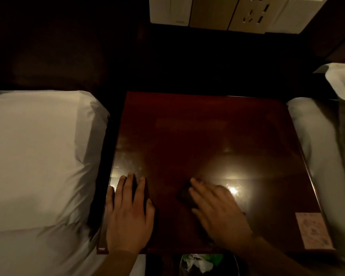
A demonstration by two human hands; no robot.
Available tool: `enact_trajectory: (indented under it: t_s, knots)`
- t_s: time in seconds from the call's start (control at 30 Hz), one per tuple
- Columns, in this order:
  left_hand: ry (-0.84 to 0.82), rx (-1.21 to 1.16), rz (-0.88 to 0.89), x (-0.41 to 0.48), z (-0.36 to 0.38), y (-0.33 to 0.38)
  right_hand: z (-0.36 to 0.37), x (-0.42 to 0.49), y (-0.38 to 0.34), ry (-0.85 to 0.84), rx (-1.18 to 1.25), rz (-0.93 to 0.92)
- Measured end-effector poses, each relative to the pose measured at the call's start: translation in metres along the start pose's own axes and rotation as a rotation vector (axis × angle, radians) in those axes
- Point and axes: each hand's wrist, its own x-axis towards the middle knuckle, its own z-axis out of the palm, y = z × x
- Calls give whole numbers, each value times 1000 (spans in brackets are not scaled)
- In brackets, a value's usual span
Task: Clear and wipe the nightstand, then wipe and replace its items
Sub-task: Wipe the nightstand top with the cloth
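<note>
Our left hand lies flat, fingers spread, at the worktop's lower-left edge. Our right hand, lower centre, presses a dark cloth with straightish fingers. Most of the surface lies above and to the right, nearer the right hand.

A dim bedroom, seemingly a twin hotel room: a glossy wooden nightstand sits between a left bed and a right bed, both white-sheeted, with a socket panel on the wall behind it.
</note>
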Motion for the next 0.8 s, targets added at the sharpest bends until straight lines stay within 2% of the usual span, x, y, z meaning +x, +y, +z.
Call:
enact_trajectory:
  t_s: [0.03, 0.07, 0.13, 0.2, 0.27, 0.4, 0.47, 0.53, 0.6, 0.7, 0.8]
  knots:
    - [3, 8, -1, 0, 1, 0, -3, 2, 18, 85, -27, 53]
    - [5, 16, -2, 0, 2, 0, -8, 5, 35, 147, -43, 197]
    - [12, 25, 0, 0, 5, 0, -19, 15, 67, 180, -81, 564]
    - [14, 22, 5, 0, 6, -1, -15, 20, 64, 199, -90, 778]
    - [5, 21, -2, 0, 5, -1, -7, 26, 32, 223, -95, 780]
    - [-10, 18, -3, -1, 3, 0, 13, 34, -50, 131, -80, 532]
    - [-21, 14, -4, -1, 2, 0, 14, 36, -54, 108, -85, 365]
    - [-24, 9, -3, 0, 2, -1, 2, 38, -28, 100, -125, 247]
    - [-36, 5, 2, 1, 3, -1, -10, 37, 7, 124, -183, 308]
    - [-47, -6, -1, 1, 2, 0, -18, 37, 18, 162, -183, 571]
    - [-45, -94, -12, 0, -3, 0, -8, 43, -22, 139, -143, 575]
